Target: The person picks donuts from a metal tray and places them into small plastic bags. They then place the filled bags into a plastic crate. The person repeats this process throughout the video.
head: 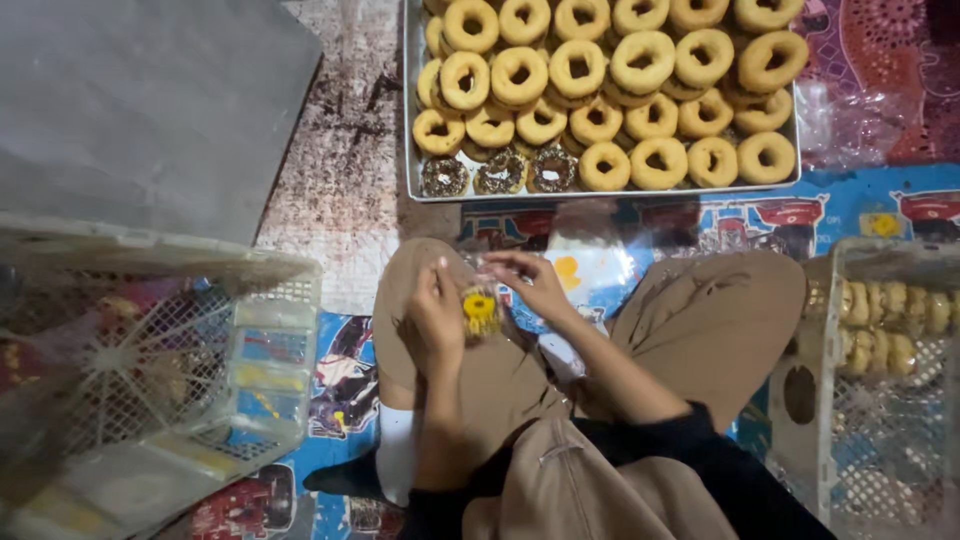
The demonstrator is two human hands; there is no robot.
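Seen from the head camera, a small clear packet with a yellow label [480,310] lies between both hands above the lap, the left hand [432,320] clamped on its left edge, the right hand [535,283] pinching its upper right corner from above.

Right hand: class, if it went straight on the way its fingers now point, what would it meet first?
The right hand points left, so it would most likely first meet the clear bag with a yellow item inside, then the left hand holding it. Depth is unclear.
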